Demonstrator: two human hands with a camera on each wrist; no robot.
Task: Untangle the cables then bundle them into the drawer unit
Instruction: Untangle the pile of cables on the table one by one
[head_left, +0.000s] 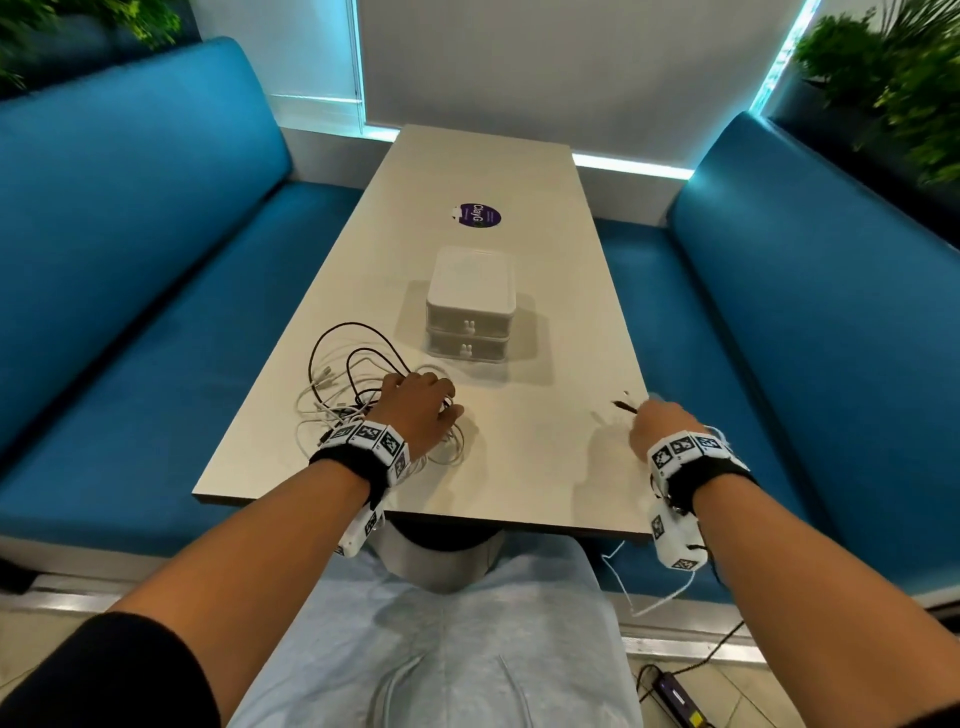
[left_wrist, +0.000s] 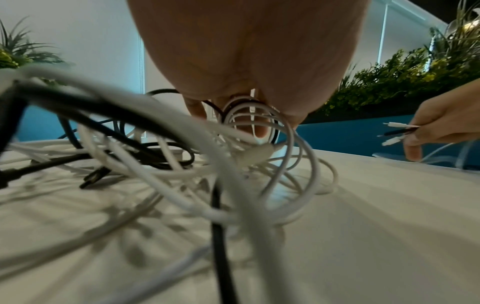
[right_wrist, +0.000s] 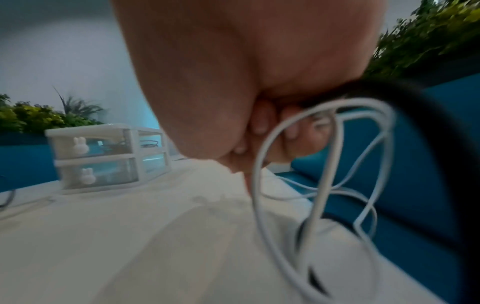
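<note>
A tangle of white and black cables (head_left: 343, 384) lies on the near left of the beige table (head_left: 519, 467). My left hand (head_left: 423, 402) rests on the tangle; in the left wrist view its fingers (left_wrist: 259, 131) curl through several cable loops (left_wrist: 249, 111). Near the right table edge, my right hand (head_left: 657, 423) pinches three cable ends (left_wrist: 400, 131), two white and one black. Their white strands (right_wrist: 324, 164) and a black one (right_wrist: 441, 144) trail past the wrist and over the edge. The white two-drawer unit (head_left: 470, 306) stands mid-table with both drawers shut.
A purple round sticker (head_left: 477, 214) lies beyond the drawer unit. Blue benches (head_left: 130, 260) flank the table on both sides. A thin white cable (head_left: 623, 582) hangs below the table's right corner. On the floor at the lower right lies a black device (head_left: 680, 696) with a cord.
</note>
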